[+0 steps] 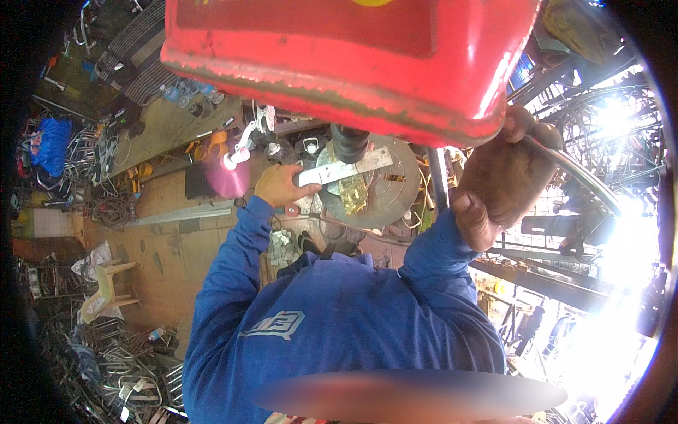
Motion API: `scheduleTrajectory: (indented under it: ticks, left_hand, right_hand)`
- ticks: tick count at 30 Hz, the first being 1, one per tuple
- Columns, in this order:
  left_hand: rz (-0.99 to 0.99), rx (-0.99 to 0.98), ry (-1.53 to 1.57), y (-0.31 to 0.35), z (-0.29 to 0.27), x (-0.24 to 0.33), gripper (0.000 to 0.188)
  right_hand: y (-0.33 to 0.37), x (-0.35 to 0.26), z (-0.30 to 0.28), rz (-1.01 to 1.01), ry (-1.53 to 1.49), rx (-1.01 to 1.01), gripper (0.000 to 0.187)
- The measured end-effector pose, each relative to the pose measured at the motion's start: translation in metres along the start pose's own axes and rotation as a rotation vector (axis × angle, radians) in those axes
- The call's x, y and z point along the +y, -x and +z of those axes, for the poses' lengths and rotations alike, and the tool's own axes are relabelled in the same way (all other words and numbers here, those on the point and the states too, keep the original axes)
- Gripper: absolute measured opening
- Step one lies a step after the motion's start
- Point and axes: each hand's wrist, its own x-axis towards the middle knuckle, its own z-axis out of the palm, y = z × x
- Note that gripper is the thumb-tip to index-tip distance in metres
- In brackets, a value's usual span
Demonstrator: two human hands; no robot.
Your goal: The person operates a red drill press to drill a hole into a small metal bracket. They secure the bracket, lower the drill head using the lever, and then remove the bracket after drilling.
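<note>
Head view: a flat metal bar [332,172] is pinched by the left hand [280,186] over a round plate [400,187], beneath a dark chuck [349,141]; whether the curved lever [590,177] is gripped by the right hand [503,180] cannot be told. The bar is best steadied level.

Has the machine housing [339,85] in front, the spindle [349,147] below it and the round table [394,198] lowest; bears the flat bar [332,172] across the round table, beneath the spindle, with the left hand [277,187] on its left end; sets the right hand [503,177] right of the round table; shows the bench [173,134] ahead leftward, the chair [106,291] on the floor [159,258] at left, metal frames [131,360] behind it
</note>
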Motion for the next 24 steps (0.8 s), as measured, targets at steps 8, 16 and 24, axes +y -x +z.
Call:
scheduleTrajectory:
  ticks: [8,16,24]
  left_hand:
    - [0.015,0.001,0.039,-0.001,0.001,0.000,0.070]
    - [-0.008,0.000,0.034,-0.001,0.001,-0.002,0.071]
    - [-0.031,-0.038,0.083,0.004,0.000,0.001,0.075]
  right_hand:
    - [0.000,0.001,-0.001,-0.013,-0.018,-0.009,0.097]
    - [-0.001,0.001,0.006,-0.013,-0.054,0.095,0.089]
    - [0.001,-0.002,0.009,0.027,-0.001,0.130,0.090]
